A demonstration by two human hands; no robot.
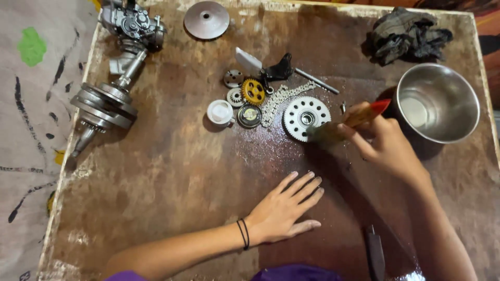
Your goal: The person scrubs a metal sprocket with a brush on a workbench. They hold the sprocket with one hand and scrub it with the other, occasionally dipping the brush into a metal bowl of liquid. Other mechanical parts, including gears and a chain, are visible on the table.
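My right hand (388,148) is closed around a paintbrush (346,124) with a wooden handle and red end, its bristles pressed to the near edge of the white toothed sprocket (305,117). That sprocket lies flat on the wet, oily board (172,166), just past my brush tip. My left hand (284,211) holds nothing: it is spread flat, palm down, on the board nearer to me than the brush.

The board looks slick where I work, so the sprocket could skate away under a push of the bristles, since nothing pins it. If it slides, it would knock into the timing chain (278,101) touching its far left side, and beyond that the yellow gear (253,91), the small silver gear (236,97) and the white cap (220,112), which sit close together and would scatter.

The steel bowl (436,102) stands just beside my right knuckles, on the outer side; a wide backstroke of the handle could strike its rim and tip it.

My flat left palm may also slip on the oil film if I lean on it.
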